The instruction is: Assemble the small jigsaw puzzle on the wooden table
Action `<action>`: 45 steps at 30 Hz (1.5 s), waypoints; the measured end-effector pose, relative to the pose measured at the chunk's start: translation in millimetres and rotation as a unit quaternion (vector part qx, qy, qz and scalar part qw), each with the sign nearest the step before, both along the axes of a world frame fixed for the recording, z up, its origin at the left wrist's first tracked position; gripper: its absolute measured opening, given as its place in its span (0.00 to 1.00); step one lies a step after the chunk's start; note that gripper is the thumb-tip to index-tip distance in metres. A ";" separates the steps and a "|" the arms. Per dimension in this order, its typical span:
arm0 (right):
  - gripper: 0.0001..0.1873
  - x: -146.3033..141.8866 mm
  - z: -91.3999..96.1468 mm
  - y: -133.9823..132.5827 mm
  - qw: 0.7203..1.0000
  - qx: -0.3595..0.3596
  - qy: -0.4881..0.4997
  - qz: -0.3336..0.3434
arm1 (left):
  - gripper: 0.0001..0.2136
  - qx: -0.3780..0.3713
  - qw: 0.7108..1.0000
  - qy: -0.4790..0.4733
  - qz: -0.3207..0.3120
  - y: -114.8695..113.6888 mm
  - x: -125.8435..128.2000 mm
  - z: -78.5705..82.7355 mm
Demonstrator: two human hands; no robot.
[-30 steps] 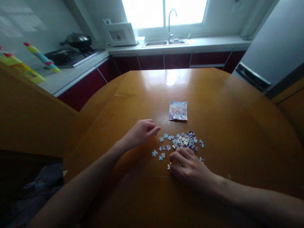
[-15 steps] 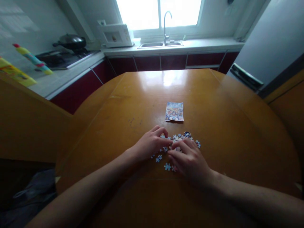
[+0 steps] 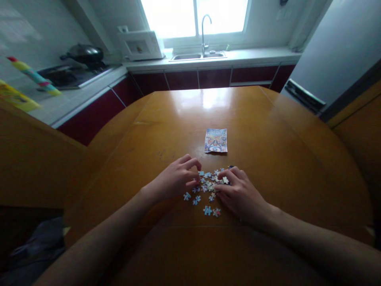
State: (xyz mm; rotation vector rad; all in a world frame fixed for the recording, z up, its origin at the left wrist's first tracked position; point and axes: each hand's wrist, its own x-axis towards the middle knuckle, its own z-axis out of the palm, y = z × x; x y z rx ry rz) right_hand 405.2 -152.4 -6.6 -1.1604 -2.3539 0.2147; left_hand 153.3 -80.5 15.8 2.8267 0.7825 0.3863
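Observation:
Jigsaw puzzle pieces [image 3: 210,186], mostly pale blue and white, lie in a loose pile on the wooden table. At the pile's left edge is my left hand [image 3: 177,177], its fingers bent and apart, with no piece seen in them. My right hand [image 3: 242,194] rests over the right side of the pile, thumb and forefinger spread. A whitish piece [image 3: 225,180] shows between them, and the hand hides other pieces. Nearer to me lie a light blue piece [image 3: 207,210] and a reddish piece [image 3: 216,212].
A printed picture packet [image 3: 216,140] lies flat beyond the pile on the table [image 3: 268,139]. Further back are a sink [image 3: 187,57] with a tap, a white microwave [image 3: 141,45], and a wok [image 3: 85,53] on the hob. A fridge [image 3: 333,51] stands at right.
My hands have drawn apart: the left has moved left, off the pile, and the right has shifted slightly right. More pieces in the middle now show. The view has shifted slightly.

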 end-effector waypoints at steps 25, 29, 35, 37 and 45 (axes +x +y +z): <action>0.07 15.5 17.9 -15.0 0.994 -0.097 -0.029 0.043 | 0.06 -0.005 1.000 -0.020 0.000 -21.9 24.1 -11.3; 0.09 21.8 19.3 -5.7 0.995 -0.094 0.010 0.012 | 0.05 -0.019 0.998 -0.036 0.039 -25.1 28.6 -16.3; 0.06 33.2 20.8 6.3 0.997 -0.069 0.039 -0.025 | 0.07 -0.006 0.998 -0.052 0.040 -29.1 32.6 -10.4; 0.07 32.5 19.4 5.9 0.997 -0.072 0.030 -0.011 | 0.09 -0.029 0.997 -0.061 0.036 -30.9 31.9 -1.9; 0.06 19.5 8.2 2.6 0.998 -0.043 -0.027 0.045 | 0.06 -0.112 0.993 0.014 0.022 -30.7 20.2 16.2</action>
